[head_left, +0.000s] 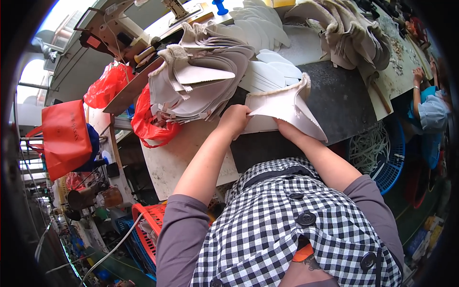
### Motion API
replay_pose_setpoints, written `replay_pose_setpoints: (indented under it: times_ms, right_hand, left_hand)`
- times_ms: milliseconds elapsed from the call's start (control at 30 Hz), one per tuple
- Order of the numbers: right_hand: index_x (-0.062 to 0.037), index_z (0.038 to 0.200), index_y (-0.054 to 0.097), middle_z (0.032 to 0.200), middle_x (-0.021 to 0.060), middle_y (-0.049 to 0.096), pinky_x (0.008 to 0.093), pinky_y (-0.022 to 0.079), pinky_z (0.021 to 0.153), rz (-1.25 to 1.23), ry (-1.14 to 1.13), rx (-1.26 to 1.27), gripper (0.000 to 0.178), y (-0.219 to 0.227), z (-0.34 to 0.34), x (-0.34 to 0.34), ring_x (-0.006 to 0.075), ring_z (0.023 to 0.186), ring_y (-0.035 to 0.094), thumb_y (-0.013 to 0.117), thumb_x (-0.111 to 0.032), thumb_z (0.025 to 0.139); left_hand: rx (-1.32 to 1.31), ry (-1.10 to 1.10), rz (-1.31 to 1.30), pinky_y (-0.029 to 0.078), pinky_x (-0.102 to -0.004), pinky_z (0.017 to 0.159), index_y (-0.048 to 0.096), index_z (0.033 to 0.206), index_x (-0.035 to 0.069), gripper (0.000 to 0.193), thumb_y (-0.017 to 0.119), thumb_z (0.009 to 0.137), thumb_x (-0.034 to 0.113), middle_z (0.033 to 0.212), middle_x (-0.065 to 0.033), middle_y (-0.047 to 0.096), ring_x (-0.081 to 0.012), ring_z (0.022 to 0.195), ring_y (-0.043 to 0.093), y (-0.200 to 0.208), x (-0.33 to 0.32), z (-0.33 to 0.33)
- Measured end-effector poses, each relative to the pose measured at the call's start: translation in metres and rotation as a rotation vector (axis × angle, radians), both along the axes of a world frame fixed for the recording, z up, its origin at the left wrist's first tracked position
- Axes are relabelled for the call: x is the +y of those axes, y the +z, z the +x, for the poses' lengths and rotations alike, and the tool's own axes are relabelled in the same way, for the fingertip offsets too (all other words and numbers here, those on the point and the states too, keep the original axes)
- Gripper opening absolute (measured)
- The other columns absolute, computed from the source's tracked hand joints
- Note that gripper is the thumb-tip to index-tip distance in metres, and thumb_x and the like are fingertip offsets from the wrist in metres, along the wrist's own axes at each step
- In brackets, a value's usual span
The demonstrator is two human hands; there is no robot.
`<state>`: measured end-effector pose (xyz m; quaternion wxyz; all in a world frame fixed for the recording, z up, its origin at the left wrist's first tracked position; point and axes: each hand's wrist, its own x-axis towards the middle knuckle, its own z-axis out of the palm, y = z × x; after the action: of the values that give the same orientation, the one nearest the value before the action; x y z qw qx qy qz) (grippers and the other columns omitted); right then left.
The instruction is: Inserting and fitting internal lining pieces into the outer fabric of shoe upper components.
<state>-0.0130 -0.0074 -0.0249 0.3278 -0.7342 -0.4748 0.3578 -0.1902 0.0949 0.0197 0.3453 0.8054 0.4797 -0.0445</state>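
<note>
While the nearly closed left hand (pixel 234 121) pinches the white piece (pixel 275 106) over the dark surface (pixel 340 107), the right hand (pixel 289 131) lies partly beneath, grip hidden, and work seems unfinished, with stacked pieces (pixel 210 79) beyond.

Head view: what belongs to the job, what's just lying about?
Likely the job: white piece in left grip, right grip partly under it; left piece stack; right piece stack; flat white pieces; black mat.
Likely lying about: red tote bag; red plastic bags; wooden-handled tool.
</note>
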Motion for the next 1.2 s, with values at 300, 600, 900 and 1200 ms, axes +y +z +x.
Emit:
replay_pose_setpoints:
  times_ms: [300,600,900,1200]
  right_hand:
    - [-0.0144,0.135,0.049,0.132,0.0132,0.055,0.037,0.039,0.104,0.06,0.025,-0.004,0.051,-0.034,0.005,0.005,0.0272,0.126,0.048,0.059,-0.033,0.089]
    - [-0.0082,0.122,0.061,0.124,0.0147,0.061,0.0382,0.041,0.101,-0.064,-0.001,0.048,0.039,-0.016,0.001,0.012,0.0299,0.118,0.054,0.059,-0.031,0.091]
    - [-0.01,0.124,0.061,0.126,0.0124,0.061,0.0349,0.04,0.103,-0.145,0.027,0.015,0.041,0.001,0.001,0.015,0.027,0.119,0.055,0.06,-0.034,0.091]
    - [-0.0138,0.124,0.056,0.132,0.0135,0.054,0.0421,0.041,0.103,0.003,0.236,-0.443,0.037,-0.008,0.001,0.017,0.03,0.122,0.051,0.05,-0.032,0.093]
  left_hand:
    - [-0.126,-0.065,0.166,0.05,-0.0402,0.08,0.067,0.093,0.006,0.02,0.066,0.075,0.0,0.099,-0.0131,0.058,-0.0333,0.093,0.06,-0.011,-0.008,-0.007]
    - [-0.126,-0.053,0.141,0.05,-0.0406,0.081,0.063,0.093,0.007,0.021,0.068,0.074,0.0,0.103,-0.0127,0.057,-0.0332,0.094,0.06,-0.013,-0.01,-0.006]
    - [-0.08,-0.017,0.095,0.049,-0.038,0.082,0.061,0.098,0.006,0.03,0.073,0.071,0.0,0.103,-0.0113,0.056,-0.0303,0.095,0.06,-0.013,-0.01,-0.004]
    - [-0.385,-0.304,0.723,0.049,-0.0393,0.078,0.06,0.105,0.011,0.034,0.065,0.073,0.002,0.092,-0.0102,0.054,-0.0298,0.088,0.057,-0.035,-0.059,-0.006]
